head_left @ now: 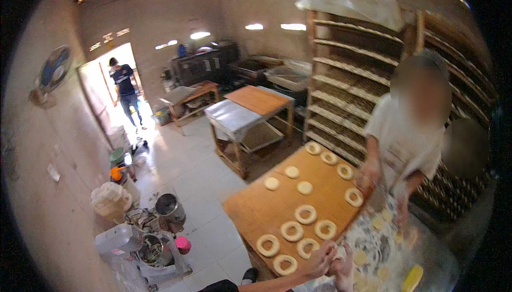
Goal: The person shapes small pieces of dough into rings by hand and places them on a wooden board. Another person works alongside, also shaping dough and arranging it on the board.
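Note:
My left hand (pixel 321 260) and my right hand (pixel 344 266) meet at the near right corner of a wooden board (pixel 277 206). Both have curled fingers, pressed close together; whatever lies between them is hidden. Dough rings (pixel 292 231) sit on the board's near part, one right beside my left hand. Toward the middle are round dough discs without holes (pixel 304 188), and more rings (pixel 344 172) line the far right edge. To the right, a table dusted with white flour (pixel 373 238) carries flat pieces of dough (pixel 360 258).
Across the floured table stands a co-worker (pixel 405 132), one hand by the board's edge, the other over the flour. Behind are tall racks of trays (pixel 349 78). A metal-topped table (pixel 229 118) stands farther off. Pots (pixel 170 212) and containers line the left floor. Another person (pixel 125 86) is at the doorway.

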`<state>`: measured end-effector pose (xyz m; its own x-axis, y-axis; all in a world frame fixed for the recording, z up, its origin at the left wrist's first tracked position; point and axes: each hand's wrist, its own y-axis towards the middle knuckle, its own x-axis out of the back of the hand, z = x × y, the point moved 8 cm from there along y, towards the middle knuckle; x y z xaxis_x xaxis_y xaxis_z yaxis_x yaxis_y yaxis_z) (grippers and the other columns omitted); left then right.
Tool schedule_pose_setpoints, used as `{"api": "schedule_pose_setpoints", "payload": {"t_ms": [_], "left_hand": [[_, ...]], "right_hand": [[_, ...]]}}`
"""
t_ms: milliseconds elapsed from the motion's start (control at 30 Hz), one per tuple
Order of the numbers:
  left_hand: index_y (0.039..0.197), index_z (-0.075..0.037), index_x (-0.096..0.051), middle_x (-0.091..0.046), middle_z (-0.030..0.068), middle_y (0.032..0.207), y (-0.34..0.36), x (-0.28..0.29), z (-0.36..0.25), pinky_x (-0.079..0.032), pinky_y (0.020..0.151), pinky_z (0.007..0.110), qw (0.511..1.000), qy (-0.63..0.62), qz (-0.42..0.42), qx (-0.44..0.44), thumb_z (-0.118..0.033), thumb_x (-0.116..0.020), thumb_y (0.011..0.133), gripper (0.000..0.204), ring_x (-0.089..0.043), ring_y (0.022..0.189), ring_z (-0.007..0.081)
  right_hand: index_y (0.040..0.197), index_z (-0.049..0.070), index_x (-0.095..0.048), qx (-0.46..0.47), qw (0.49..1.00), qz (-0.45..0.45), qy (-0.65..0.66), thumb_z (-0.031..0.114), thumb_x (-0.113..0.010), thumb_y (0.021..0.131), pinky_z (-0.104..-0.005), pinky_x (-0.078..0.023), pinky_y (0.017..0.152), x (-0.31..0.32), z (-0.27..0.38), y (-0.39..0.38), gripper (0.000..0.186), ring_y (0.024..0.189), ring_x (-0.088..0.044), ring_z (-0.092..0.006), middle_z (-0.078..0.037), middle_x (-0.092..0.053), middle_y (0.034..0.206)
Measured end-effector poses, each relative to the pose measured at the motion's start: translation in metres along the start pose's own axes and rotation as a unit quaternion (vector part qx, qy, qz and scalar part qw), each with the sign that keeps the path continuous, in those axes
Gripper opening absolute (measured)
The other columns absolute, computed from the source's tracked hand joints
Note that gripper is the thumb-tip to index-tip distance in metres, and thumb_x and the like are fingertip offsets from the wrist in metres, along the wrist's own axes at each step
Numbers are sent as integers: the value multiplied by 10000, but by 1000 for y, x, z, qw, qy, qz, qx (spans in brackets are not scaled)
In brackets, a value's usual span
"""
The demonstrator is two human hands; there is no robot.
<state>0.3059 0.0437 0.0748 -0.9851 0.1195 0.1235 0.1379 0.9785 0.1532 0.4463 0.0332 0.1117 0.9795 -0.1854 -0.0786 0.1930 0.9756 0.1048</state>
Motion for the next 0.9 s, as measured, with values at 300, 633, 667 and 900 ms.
{"api": "schedule_pose_setpoints", "payload": {"t_ms": [300, 633, 667, 900], "left_hand": [[1199, -61, -560, -670, 159, 1043, -3, 117, 26, -539, 863, 412, 996, 4, 78, 40, -231, -490, 1021, 255, -672, 967, 286], [1013, -66, -586, -629, 185, 761, -18, 243, -38, -525, 610, 422, 979, 121, -97, -135, -191, -550, 1011, 130, -662, 700, 375], [1022, -66, -589, -631, 190, 752, -15, 248, -37, -524, 606, 429, 981, 116, -102, -115, -199, -547, 1014, 140, -665, 690, 381], [1120, -60, -546, -656, 193, 758, 0, 269, -35, -523, 572, 470, 981, 161, -85, -65, -270, -462, 1060, 234, -681, 666, 412]], "right_hand": [[1395, 17, -420, -74, 988, 49, 123, 575, -508, 960, -340, -510, 808, -154, -16, 25, 713, 939, -633, -237, -145, -603, 1125], [1436, 17, -371, 58, 958, 281, -31, 727, -442, 938, -360, -455, 971, -259, -13, -19, 870, 1082, -587, -291, -181, -542, 1257], [1470, 39, -340, 20, 922, 358, 145, 692, -470, 944, -379, -459, 978, -274, -3, -26, 849, 1094, -592, -308, -187, -546, 1264], [1387, 112, -358, 125, 929, 346, 49, 574, -453, 995, -442, -548, 731, -296, 4, -5, 613, 817, -664, -371, -219, -653, 913]]}}
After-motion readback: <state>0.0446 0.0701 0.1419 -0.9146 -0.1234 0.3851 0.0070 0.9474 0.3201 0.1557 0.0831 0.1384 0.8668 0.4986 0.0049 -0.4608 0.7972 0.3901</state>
